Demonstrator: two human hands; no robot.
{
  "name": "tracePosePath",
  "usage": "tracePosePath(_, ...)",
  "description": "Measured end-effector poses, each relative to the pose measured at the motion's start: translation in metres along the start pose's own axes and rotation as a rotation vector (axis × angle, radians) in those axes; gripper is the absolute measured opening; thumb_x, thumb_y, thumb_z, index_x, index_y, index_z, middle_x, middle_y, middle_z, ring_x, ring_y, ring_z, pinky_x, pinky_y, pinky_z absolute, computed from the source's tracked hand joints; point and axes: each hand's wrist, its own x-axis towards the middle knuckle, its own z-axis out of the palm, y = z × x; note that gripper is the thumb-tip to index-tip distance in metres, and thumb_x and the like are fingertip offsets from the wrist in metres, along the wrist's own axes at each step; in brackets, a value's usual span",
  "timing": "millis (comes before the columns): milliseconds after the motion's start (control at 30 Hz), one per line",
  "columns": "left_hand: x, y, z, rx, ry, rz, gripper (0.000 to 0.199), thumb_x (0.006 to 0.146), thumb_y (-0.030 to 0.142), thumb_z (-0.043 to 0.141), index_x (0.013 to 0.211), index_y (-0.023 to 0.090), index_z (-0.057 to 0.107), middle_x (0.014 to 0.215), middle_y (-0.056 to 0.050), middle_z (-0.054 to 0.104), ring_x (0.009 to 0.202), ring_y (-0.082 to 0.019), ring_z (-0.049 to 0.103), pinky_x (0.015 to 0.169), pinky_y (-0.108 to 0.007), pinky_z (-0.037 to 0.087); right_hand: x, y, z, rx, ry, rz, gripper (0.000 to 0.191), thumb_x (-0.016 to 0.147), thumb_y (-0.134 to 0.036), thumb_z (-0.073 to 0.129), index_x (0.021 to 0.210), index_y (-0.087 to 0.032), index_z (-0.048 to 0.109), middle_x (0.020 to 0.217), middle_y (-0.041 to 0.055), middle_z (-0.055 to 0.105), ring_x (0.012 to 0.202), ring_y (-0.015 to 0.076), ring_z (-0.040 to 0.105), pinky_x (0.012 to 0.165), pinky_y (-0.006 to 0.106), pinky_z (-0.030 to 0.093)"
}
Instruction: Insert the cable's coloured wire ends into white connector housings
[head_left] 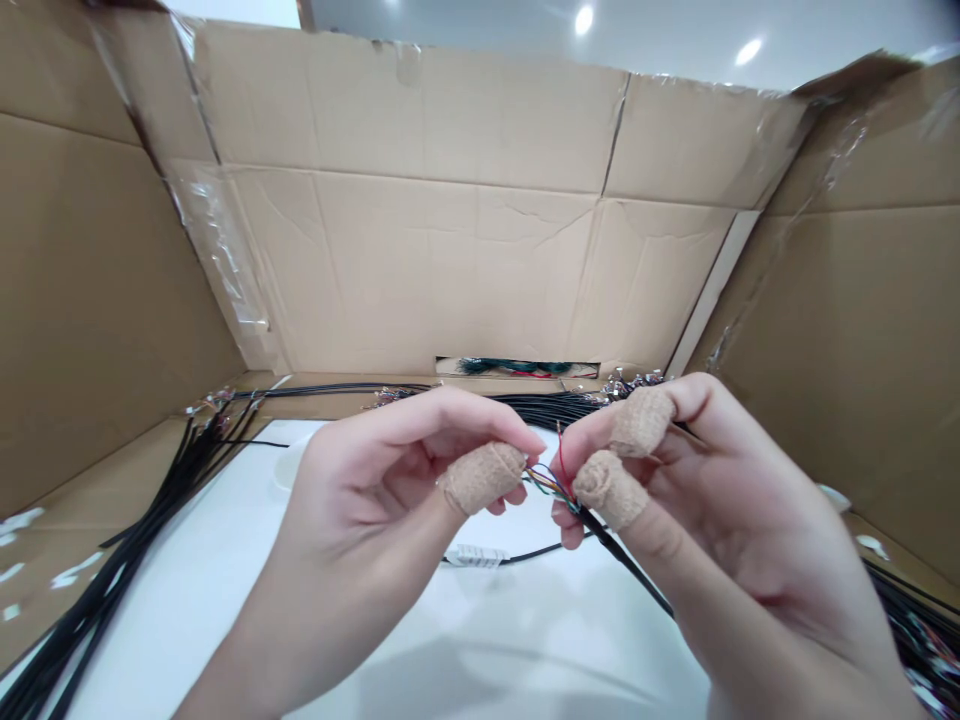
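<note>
Only an unreadable label [472, 556]; left hand [367, 500], right hand [720, 530], each grip narrow on coloured wires [544, 485].

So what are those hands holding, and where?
The right hand pinches a black cable at its stripped end; thin coloured wires fan out toward the left hand, whose grip on them is unclear.

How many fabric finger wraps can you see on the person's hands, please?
3. One wrap is on the left hand; the upper wrap and lower wrap are on the right hand. Others may be hidden.
</note>
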Motion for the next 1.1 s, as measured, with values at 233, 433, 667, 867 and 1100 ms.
tracePosePath(233,0.005,-0.001,-0.004,0.117,0.054,0.165,0.022,0.087,0.012,0.069,0.08,0.031,0.077,0.086,0.008,0.073,0.085,-0.006,0.067,0.072,-0.007,0.053,0.001,-0.004,0.005,0.116,0.043,0.162,0.009,0.094,-0.026,0.063,0.089,-0.026,0.056,0.092,-0.0022,0.066,0.073,0.0084,0.063,0.06,0.016,0.056)
tracePosePath(433,0.003,-0.002,-0.004,0.174,0.014,0.232,0.024,0.086,0.009,0.069,0.081,0.031,0.077,0.084,0.007,0.07,0.085,-0.007,0.063,0.076,-0.01,0.054,0.005,0.005,0.001,0.101,-0.016,0.124,0.019,0.088,-0.025,0.072,0.09,-0.027,0.052,0.082,-0.0052,0.066,0.066,0.0057,0.061,0.057,0.012,0.049)
tracePosePath(667,0.003,-0.001,-0.005,0.193,-0.041,0.223,0.023,0.087,0.01,0.068,0.083,0.03,0.076,0.083,0.008,0.072,0.082,-0.007,0.066,0.069,-0.01,0.054,0.007,0.008,0.0,0.122,-0.003,0.091,0.024,0.086,-0.023,0.072,0.088,-0.028,0.048,0.072,-0.006,0.063,0.06,0.0083,0.06,0.055,0.016,0.052)
tracePosePath(867,0.002,-0.004,-0.003,0.123,-0.007,0.178,0.022,0.086,0.008,0.069,0.081,0.029,0.077,0.08,0.006,0.072,0.078,-0.008,0.067,0.065,-0.01,0.055,0.007,0.004,0.005,0.081,0.077,0.027,0.026,0.085,-0.021,0.073,0.084,-0.027,0.047,0.071,-0.0068,0.064,0.056,0.0066,0.063,0.052,0.013,0.055)
tracePosePath(1100,-0.001,0.0,0.001,0.059,0.046,0.156,0.023,0.085,0.008,0.07,0.082,0.029,0.079,0.079,0.004,0.069,0.068,-0.008,0.067,0.058,-0.011,0.057,0.003,-0.005,0.011,0.093,0.203,0.031,0.026,0.085,-0.015,0.071,0.088,-0.026,0.047,0.072,-0.006,0.066,0.054,0.0078,0.064,0.05,0.016,0.058)
